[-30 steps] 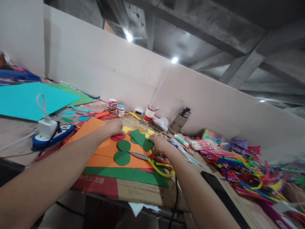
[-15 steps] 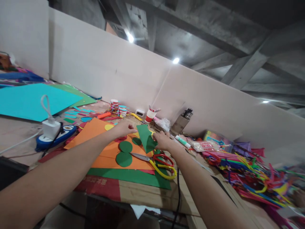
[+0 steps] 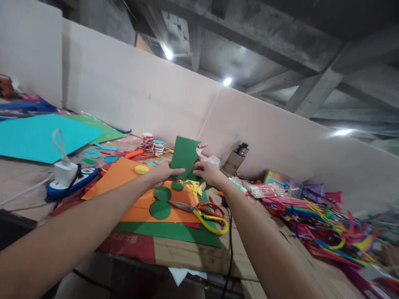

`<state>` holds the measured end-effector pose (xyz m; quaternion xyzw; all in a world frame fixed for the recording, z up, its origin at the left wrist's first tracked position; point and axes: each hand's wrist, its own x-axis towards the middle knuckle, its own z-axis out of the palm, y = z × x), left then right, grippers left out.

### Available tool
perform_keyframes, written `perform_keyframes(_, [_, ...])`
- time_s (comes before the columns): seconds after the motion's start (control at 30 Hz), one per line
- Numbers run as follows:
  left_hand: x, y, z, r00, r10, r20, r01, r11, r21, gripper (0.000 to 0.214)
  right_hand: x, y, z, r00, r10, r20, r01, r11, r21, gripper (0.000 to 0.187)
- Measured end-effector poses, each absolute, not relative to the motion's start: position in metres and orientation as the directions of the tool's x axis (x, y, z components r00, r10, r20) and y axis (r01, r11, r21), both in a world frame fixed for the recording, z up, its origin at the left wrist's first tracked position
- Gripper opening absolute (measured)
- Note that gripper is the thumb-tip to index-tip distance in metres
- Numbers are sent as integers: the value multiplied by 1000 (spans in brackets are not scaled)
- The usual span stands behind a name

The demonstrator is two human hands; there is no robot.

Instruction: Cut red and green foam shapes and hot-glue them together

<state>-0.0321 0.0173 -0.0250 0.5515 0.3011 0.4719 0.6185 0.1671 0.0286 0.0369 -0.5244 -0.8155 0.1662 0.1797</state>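
Observation:
A piece of green paper stands raised above the table, its right side cut in a curve. My left hand grips its lower left edge, thumb in front. On its lower right side, my right hand pinches the paper between thumb and fingers. Below the hands, scissors with one red and one yellow handle lie on orange paper, blades pointing left. Beside the blades are green paper circles. A yellow paper circle rests left of my left hand.
Bundles of coloured pipe cleaners spread along the right. A grey bottle and a glue stick stand or lie behind my right hand. Turquoise card and a white charger are at left. A black cable crosses the front edge.
The green paper has been lifted and turned upright to face me. My left hand, apart from it before, now grips its left edge; my right hand still holds the right side.

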Motion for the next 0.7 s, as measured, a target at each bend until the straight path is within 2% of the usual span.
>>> perform_keyframes(0.13, [-37,25,-23,201,976,87,-354,-11,935,35,159,32,25,-282,931,231,668,363,-650,18])
perform_keyframes(0.27, [-45,33,-20,45,998,46,-430,-22,902,26,164,35,13,-192,960,205,505,276,-817,30])
perform_keyframes(0.4, [-47,34,-16,-46,998,33,-556,-53,830,22,163,30,3,-159,972,170,338,216,-916,35])
perform_keyframes(0.47, [-47,32,-14,-10,1000,26,-655,-26,755,20,158,25,-2,-147,973,178,260,211,-942,34])
perform_keyframes(0.57, [-43,26,-12,143,986,84,-758,55,650,18,150,17,-9,-106,972,209,174,225,-959,31])
perform_keyframes(0.7, [-31,15,-12,289,945,152,-747,123,654,23,143,9,-15,-103,966,237,181,252,-951,24])
